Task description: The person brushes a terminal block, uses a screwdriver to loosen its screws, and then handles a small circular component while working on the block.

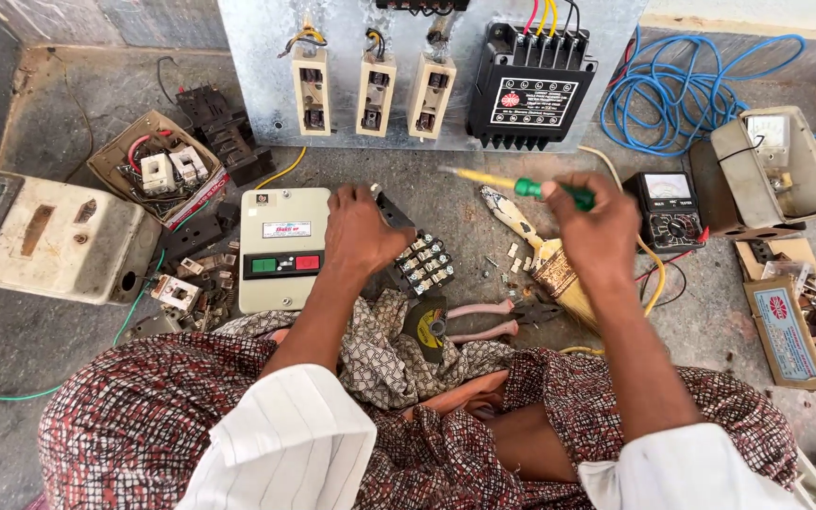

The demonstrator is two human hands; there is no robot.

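On the grey concrete floor (pixel 68 331), the left hand (pixel 359 231) gripped a black terminal block with screw contacts (pixel 424 262), partly hidden; the right hand (pixel 597 227) closed around a blurred green-handled yellow screwdriver (pixel 521 186).

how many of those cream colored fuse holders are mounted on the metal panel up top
3, side by side on the metal panel, left of the black unit: left fuse holder, middle fuse holder, right fuse holder. The frame's top edge crops the panel, so more may be hidden.
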